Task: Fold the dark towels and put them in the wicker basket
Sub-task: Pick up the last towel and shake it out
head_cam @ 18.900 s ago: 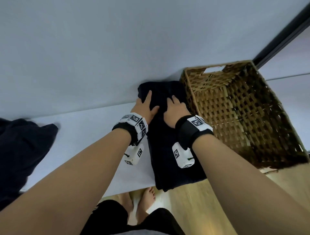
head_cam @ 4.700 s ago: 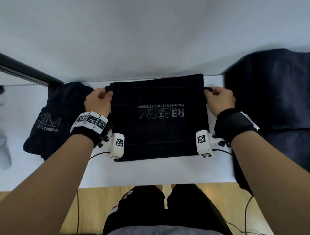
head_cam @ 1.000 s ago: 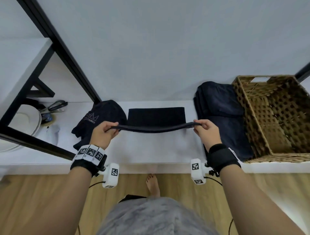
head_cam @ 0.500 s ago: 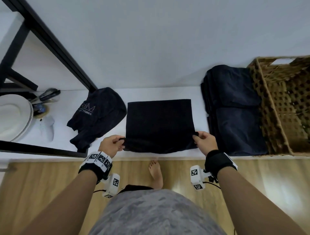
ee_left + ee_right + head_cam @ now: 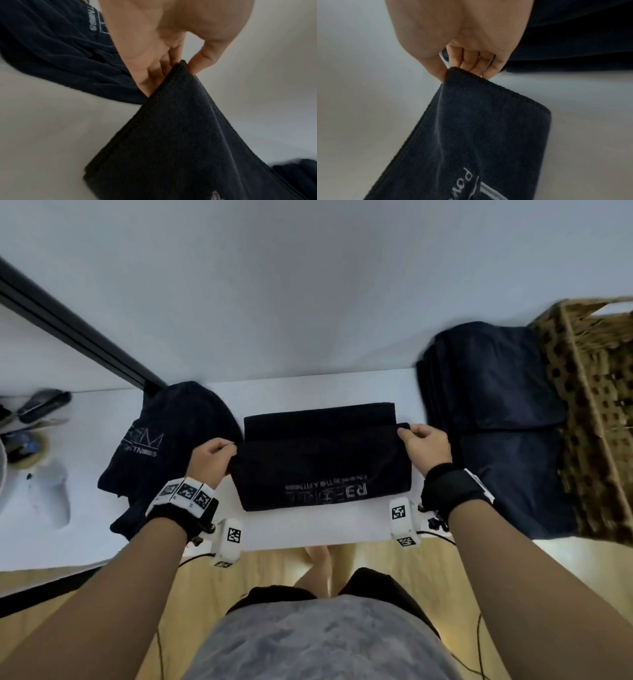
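A dark towel (image 5: 322, 460) with white lettering lies on the white table (image 5: 325, 529), its near part lifted and carried over its far part. My left hand (image 5: 214, 457) pinches the towel's (image 5: 180, 128) left corner between thumb and fingers. At the other corner my right hand (image 5: 423, 441) pinches the towel (image 5: 479, 128) in the same way. A stack of folded dark towels (image 5: 496, 419) lies to the right, against the wicker basket (image 5: 596, 392). An unfolded dark towel (image 5: 164, 446) with a logo sits crumpled on the left.
A black frame bar (image 5: 68, 330) runs diagonally at the left. A white plate edge and small objects (image 5: 30, 419) sit at the far left. A wall stands right behind the table. Wooden floor and my legs lie below the table's near edge.
Both hands have lifted the towel's near edge and carried it away from me over the far part, so the lettered side now faces up. The camera has tilted and come closer.
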